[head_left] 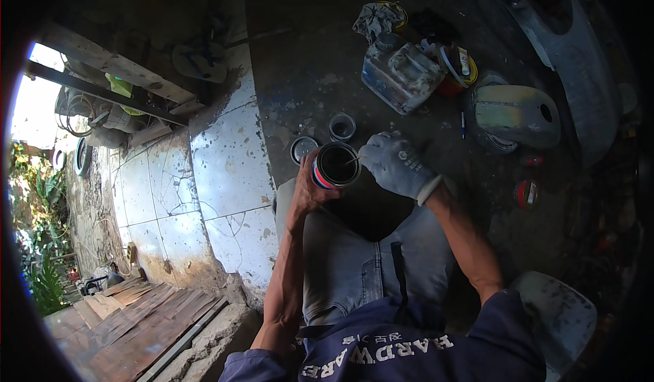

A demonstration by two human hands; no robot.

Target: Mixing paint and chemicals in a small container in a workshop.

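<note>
My bare left hand (pixel 310 188) is wrapped around a paint can (pixel 335 179) with a red and blue label, held above my lap. The can is uncovered and its inside looks dark. My right hand (pixel 397 166), in a grey-white glove, is closed on a thin stirring stick (pixel 351 160) that reaches over the rim into the can. How deep the stick goes is too dark to tell. Just beyond the can, a round metal lid (pixel 304 148) lies on the floor beside a small clear cup (pixel 342 128).
A stained plastic jug (pixel 402 77) stands ahead to the right, beside a yellow-rimmed bucket (pixel 471 65). Farther right are a yellowish panel with a hole (pixel 511 113), a blue pen (pixel 463 125) and a small red can (pixel 526 194). A large grey body panel (pixel 582 68) curves along the right.
</note>
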